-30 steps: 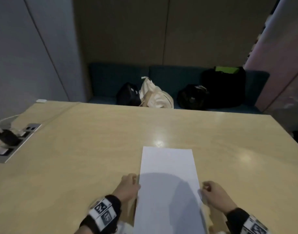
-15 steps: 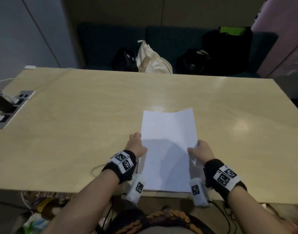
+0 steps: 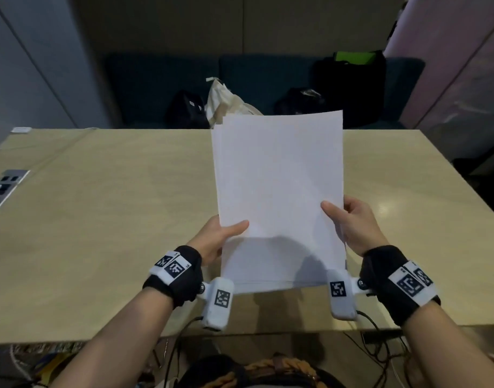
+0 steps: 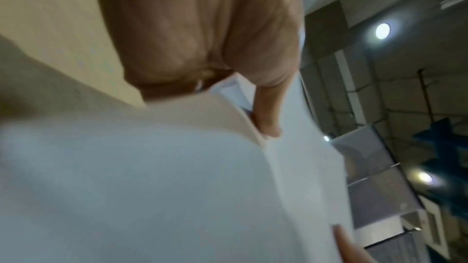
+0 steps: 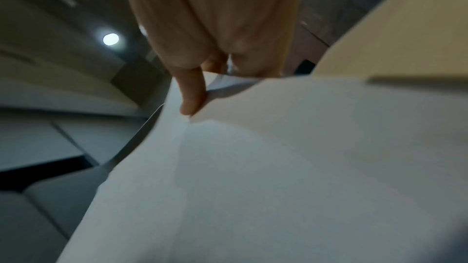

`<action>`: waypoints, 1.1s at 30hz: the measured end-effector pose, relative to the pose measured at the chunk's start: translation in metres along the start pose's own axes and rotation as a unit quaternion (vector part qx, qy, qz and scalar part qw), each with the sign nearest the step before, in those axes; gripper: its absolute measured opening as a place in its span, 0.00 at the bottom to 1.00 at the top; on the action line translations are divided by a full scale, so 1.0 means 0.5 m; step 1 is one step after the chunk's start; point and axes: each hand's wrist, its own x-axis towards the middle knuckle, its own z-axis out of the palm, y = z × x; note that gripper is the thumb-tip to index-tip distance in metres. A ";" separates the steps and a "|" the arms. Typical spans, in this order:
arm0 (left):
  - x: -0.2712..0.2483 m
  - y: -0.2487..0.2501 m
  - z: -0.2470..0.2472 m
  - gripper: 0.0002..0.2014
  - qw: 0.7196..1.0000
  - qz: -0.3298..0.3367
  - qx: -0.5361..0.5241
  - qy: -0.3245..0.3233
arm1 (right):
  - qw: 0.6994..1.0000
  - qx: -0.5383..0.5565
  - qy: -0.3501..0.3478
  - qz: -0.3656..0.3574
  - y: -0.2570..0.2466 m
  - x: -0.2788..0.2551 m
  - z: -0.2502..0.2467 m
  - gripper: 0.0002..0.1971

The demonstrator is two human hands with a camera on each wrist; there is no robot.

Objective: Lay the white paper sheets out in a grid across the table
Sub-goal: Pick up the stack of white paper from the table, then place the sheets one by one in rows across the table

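A stack of white paper sheets [image 3: 279, 191] is held up off the tan table [image 3: 100, 219], tilted toward me. My left hand [image 3: 220, 236] grips its left edge, thumb on the front face. My right hand [image 3: 349, 219] grips the right edge the same way, thumb on top. In the left wrist view the thumb [image 4: 268, 115] presses on the paper stack [image 4: 152, 187]; in the right wrist view the thumb [image 5: 192, 91] pinches the sheets [image 5: 278, 167]. The fingers behind the stack are hidden.
A power socket panel [image 3: 2, 189] with plugs is set into the table's left side. Behind the far edge, a dark sofa [image 3: 161, 79] holds a cream tote [image 3: 229, 105] and black bags [image 3: 349, 85]. Cables hang below the table's near edge.
The paper stack has been lifted off the table and tilted up toward me. Both hands rose with it, and their thumbs now lie on its front face.
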 end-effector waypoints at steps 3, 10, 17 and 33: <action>0.015 0.006 0.052 0.17 0.996 0.055 0.028 0.069 | 0.987 -0.032 0.148 -0.055 0.001 0.005 -0.024 0.10; 0.030 -0.002 0.117 0.13 0.988 0.095 0.019 0.120 | 0.974 -0.044 0.220 -0.039 0.022 0.015 -0.091 0.13; 0.035 -0.012 0.152 0.13 0.987 0.080 -0.002 0.140 | 0.981 -0.105 0.155 -0.053 0.027 0.044 -0.150 0.10; 0.026 -0.018 0.138 0.17 0.956 0.102 -0.010 0.274 | 0.842 -0.418 0.316 0.125 0.100 0.097 -0.465 0.13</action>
